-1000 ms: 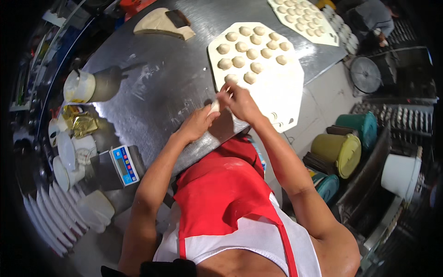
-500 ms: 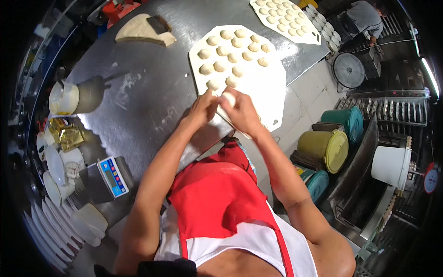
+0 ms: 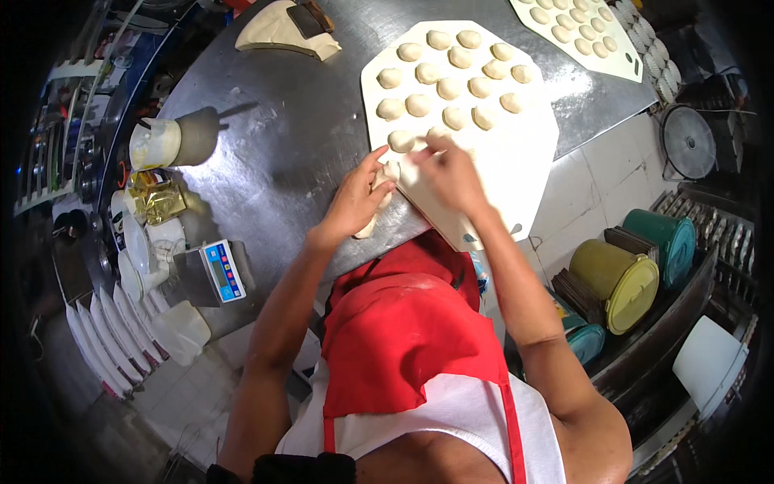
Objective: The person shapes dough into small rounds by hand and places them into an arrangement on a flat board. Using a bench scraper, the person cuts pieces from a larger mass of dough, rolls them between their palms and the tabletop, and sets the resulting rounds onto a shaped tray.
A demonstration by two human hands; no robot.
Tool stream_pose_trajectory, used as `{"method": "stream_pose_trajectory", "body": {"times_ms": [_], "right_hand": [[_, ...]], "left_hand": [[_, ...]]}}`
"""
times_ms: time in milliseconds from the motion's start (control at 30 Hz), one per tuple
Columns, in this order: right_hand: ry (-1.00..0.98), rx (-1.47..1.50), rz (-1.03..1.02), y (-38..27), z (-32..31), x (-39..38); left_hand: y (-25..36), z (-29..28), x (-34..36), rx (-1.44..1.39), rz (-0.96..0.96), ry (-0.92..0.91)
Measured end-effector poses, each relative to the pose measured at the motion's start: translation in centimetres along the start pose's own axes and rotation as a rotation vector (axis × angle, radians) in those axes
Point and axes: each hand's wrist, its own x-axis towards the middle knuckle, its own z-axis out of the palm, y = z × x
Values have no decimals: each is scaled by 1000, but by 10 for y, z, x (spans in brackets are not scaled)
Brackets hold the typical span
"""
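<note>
My left hand [image 3: 359, 196] is closed on a pale strip of dough [image 3: 367, 227] at the near edge of the steel table [image 3: 282, 129], just left of a white board [image 3: 512, 161]. My right hand [image 3: 447, 169] is over the board's lower half, by the nearest rows of rounded dough pieces [image 3: 401, 141]; its fingers are smeared by motion, so I cannot make out whether they hold anything. Several more dough pieces [image 3: 427, 73] cover the board's far part.
A second filled board [image 3: 592, 48], a dough slab with a dark scraper [image 3: 310, 20], a white pot [image 3: 153, 145], gold packets [image 3: 164, 206] and a digital scale [image 3: 226, 270] surround the work. Lidded buckets [image 3: 633, 298] and a round metal lid [image 3: 685, 141] stand at right.
Half a second ago my hands were together around a dough piece. Now they are apart: the left is on the strip, the right has moved over the board. The view has shifted slightly.
</note>
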Motion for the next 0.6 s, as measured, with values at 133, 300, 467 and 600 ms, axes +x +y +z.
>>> {"method": "stream_pose_trajectory", "body": {"times_ms": [133,300,467,600], "right_hand": [[-148,145,-242,-36,29,-25],[-26,-252,-75,-46,28,-46],[207,-214,-23,-76,38,-96],[250,-211,-82,-81,54,-106]], "left_hand": [[-16,-4,-11,225,85,27],[-14,-2,-28,217,121,-185],[29,7,-51,306,388,-128],[-7,29,-28,455,420,2]]}}
